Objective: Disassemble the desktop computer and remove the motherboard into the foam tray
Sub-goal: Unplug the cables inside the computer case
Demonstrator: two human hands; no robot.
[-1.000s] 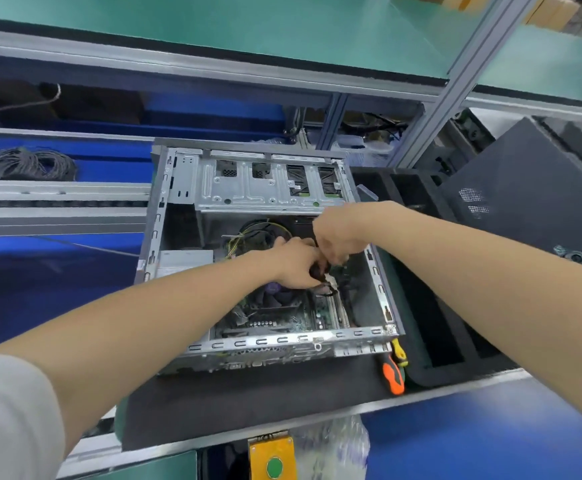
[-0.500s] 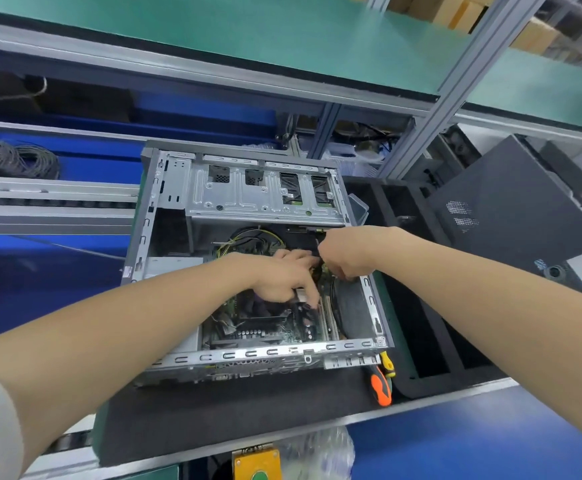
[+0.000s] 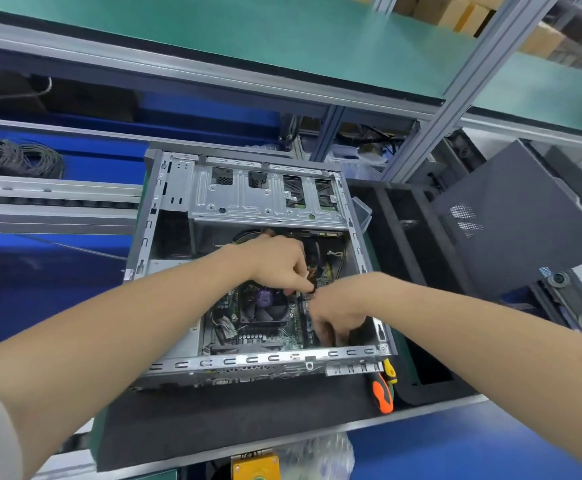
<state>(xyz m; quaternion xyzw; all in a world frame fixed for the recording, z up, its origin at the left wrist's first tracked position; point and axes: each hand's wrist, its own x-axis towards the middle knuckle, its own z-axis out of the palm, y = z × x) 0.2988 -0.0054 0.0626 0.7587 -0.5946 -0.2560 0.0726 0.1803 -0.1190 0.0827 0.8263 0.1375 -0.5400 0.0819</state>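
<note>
The open computer case lies on the surface beside the foam tray. The green motherboard sits inside. The left hand fingers pinch a small dark plug — the right hand fingers curl down, grip unclear.

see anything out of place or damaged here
Nothing looks damaged or spilled. Only the orange-handled screwdriver lies loose at the near right corner of the computer case, between it and the foam tray.

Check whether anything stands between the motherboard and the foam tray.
Yes. The motherboard lies deep in the case, whose right wall rises between it and the foam tray. The left hand pinches a cable over the board; the right hand reaches in near that wall.
</note>
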